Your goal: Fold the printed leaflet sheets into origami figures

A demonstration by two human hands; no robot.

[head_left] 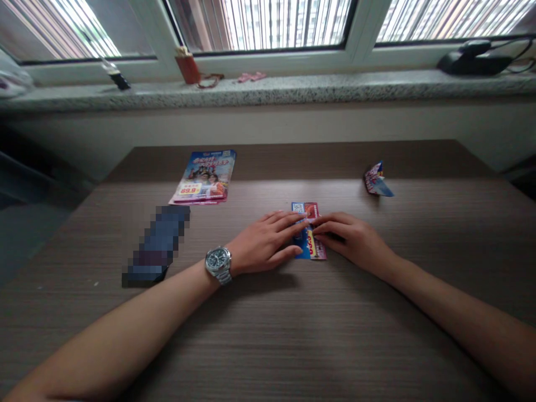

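Note:
A folded colour flyer [317,250] lies on the table between my hands, its blue and pink printed panels and a QR code showing. My left hand [268,240], with a metal watch [218,261] on the wrist, rests flat with fingers stretched over the flyer's left part. From the other side, my right hand [355,240] has its fingers bent and drawn together at the flyer's right edge. The fingers of both hands cover part of the print.
A stack of flyers [207,176] lies at the table's back left, with a blurred-out phone-like object [157,245] nearer me. A folded paper piece [377,181] stands at back right. The stone windowsill [293,92] holds a reddish-brown case [188,67] and a black device [475,60].

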